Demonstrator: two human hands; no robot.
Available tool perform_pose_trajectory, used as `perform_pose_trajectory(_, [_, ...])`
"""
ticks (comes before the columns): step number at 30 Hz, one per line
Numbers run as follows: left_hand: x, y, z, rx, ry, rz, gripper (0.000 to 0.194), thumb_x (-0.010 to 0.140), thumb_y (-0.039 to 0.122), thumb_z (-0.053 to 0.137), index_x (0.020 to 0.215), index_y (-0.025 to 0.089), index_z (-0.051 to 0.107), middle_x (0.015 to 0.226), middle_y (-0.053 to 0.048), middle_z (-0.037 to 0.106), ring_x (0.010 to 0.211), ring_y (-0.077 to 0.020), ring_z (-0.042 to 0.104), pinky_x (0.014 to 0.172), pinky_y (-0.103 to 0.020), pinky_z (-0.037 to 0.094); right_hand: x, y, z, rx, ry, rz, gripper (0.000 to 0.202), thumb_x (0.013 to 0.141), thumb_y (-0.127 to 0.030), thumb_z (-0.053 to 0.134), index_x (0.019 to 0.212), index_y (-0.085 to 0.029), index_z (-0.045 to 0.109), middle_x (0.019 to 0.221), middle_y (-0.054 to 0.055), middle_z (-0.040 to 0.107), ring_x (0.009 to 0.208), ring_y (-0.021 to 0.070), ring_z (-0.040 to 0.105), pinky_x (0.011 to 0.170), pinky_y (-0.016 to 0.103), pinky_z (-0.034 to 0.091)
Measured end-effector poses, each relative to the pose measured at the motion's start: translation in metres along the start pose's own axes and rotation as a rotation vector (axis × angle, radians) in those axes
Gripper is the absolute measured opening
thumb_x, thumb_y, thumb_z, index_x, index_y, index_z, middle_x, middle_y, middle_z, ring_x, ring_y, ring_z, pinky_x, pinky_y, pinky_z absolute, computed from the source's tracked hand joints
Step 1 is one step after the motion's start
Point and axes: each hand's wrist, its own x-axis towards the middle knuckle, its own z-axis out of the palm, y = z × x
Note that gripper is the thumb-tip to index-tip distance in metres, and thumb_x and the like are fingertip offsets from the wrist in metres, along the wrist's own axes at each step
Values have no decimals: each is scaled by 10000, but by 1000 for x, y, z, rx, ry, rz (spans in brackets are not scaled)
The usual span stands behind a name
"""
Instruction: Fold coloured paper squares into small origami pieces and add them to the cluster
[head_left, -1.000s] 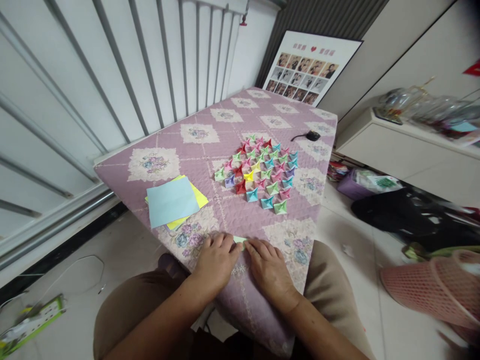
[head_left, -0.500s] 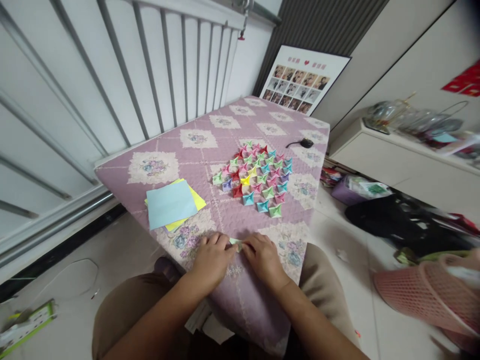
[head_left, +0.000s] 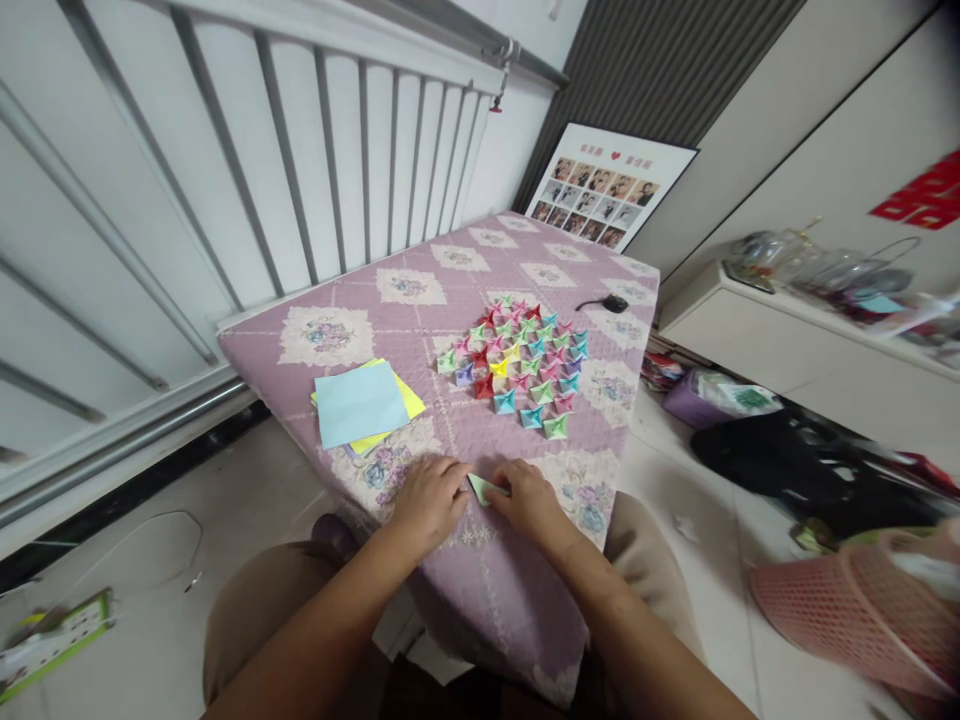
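Note:
A small piece of pale green folded paper (head_left: 484, 488) lies between my two hands at the near part of the table. My right hand (head_left: 531, 500) pinches its right end, thumb and fingers closed on it. At its left corner are the fingertips of my left hand (head_left: 431, 502), curled together and gripping the edge. Beyond the hands stand several small pointed folded-paper pieces (head_left: 499, 369) in rows, coloured red, pink, green, blue, purple and yellow. To the left lies a stack of square sheets, a light blue sheet (head_left: 361, 402) over a yellow sheet (head_left: 409, 402).
A purple floral cloth (head_left: 510, 590) covers the table. A small black object with a cord (head_left: 615, 303) rests towards its far right. White railings (head_left: 337, 160) run along the left. A pink basket (head_left: 847, 610) stands on the floor at right, below a cabinet (head_left: 817, 340).
My hands have moved slightly apart, and more of the green paper shows between them. The whole view has shifted a little; the rows of folded pieces look the same.

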Motion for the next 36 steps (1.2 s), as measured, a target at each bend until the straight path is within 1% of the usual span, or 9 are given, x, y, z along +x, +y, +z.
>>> perform_pose_trajectory(4, [0,-1,2,-97,24,-26,405,818,223,613,1217,210,545,1130,-68,622,1097,-232,529,967,-409,403,-8,-3,1,315,-31,33,121,731,-257,588,659,-207,506,633,-36,516,616,125,470,599,249,348])
perform_pose_trajectory(8, [2,2,3,-443,31,-161,436,780,171,609,1209,207,539,1061,-44,649,936,-184,594,852,-326,456,-16,-14,-4,614,21,88,208,726,-366,601,657,-218,473,589,-56,449,566,115,405,556,246,331])
perform_pose_trajectory(13, [3,1,3,-812,-49,-195,139,810,238,542,889,165,630,796,-1,628,731,-140,558,683,-245,420,-17,-28,-3,838,69,133,301,711,-455,647,676,-220,461,611,-51,429,582,117,389,561,249,335])
perform_pose_trajectory(16, [3,-4,0,-917,-62,-212,116,803,250,532,802,161,607,714,25,576,684,-123,515,656,-228,390,-17,-35,-5,927,35,134,339,694,-485,679,686,-219,469,622,-47,438,598,118,397,571,246,341])
perform_pose_trajectory(20, [3,-9,-5,-999,-137,-206,112,791,257,531,764,162,583,678,39,548,642,-108,486,622,-218,367,-20,-38,-13,1058,-92,143,326,742,-506,658,751,-203,542,682,-29,494,648,117,428,607,241,354])
perform_pose_trajectory(25, [2,-9,-12,-1056,-234,-208,123,786,278,539,790,162,580,664,44,544,614,-98,477,603,-214,358,-23,-39,-17,1194,-208,247,367,718,-538,684,747,-195,557,648,-33,508,592,100,404,565,237,334])
perform_pose_trajectory(30, [1,-11,-13,-1170,-285,-150,167,772,314,592,744,152,560,634,44,529,593,-91,476,585,-210,358,-26,-45,-22,1352,-297,332,375,686,-526,718,734,-201,537,632,-35,509,586,108,445,585,258,373])
perform_pose_trajectory(32, [1,-11,-14,-1188,-305,-151,191,763,331,614,740,149,561,632,39,536,593,-92,485,582,-212,363,-26,-46,-23,1351,-297,331,362,690,-507,718,757,-201,537,626,-41,508,565,98,433,566,247,356])
perform_pose_trajectory(36, [1,-10,-16,-1250,-328,-183,243,738,366,650,801,144,576,668,31,550,601,-90,502,587,-216,376,-26,-45,-24,1262,-212,284,342,704,-475,701,800,-219,496,596,-73,480,508,77,381,513,223,295])
